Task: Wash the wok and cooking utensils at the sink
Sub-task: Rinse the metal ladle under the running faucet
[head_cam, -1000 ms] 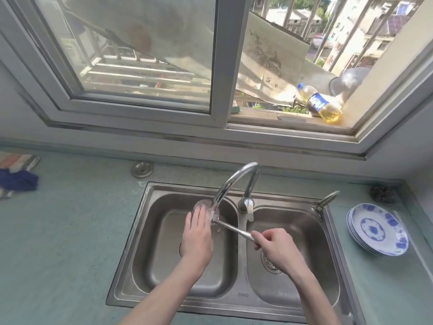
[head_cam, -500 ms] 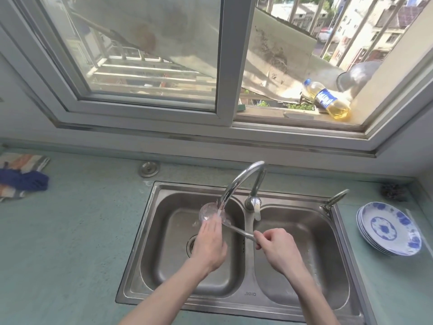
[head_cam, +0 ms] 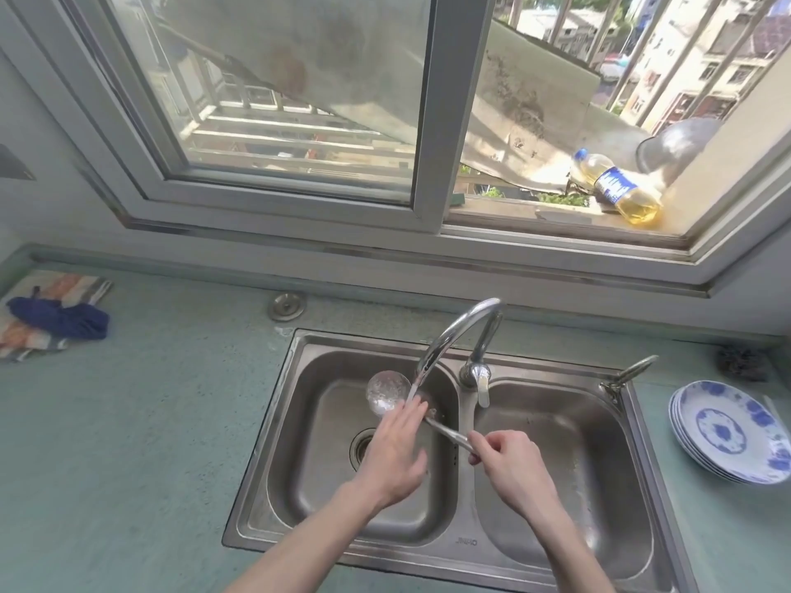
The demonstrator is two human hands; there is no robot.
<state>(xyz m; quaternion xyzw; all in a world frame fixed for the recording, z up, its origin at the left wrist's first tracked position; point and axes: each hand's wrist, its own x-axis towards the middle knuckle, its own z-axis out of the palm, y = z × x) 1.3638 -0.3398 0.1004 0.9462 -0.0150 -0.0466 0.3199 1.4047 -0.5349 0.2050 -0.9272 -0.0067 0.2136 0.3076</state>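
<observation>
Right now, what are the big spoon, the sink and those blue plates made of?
The big spoon looks like shiny metal, probably stainless steel: its bowl gleams silver under the water. The sink looks like brushed stainless steel, grey with soft, dull reflections. The blue plates look like glazed ceramic or porcelain, glossy white with blue patterns, though melamine cannot be ruled out.

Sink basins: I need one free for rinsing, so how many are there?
2. The left basin sits under the running tap, below the ladle; the right basin lies beside it, past the divider.
</observation>
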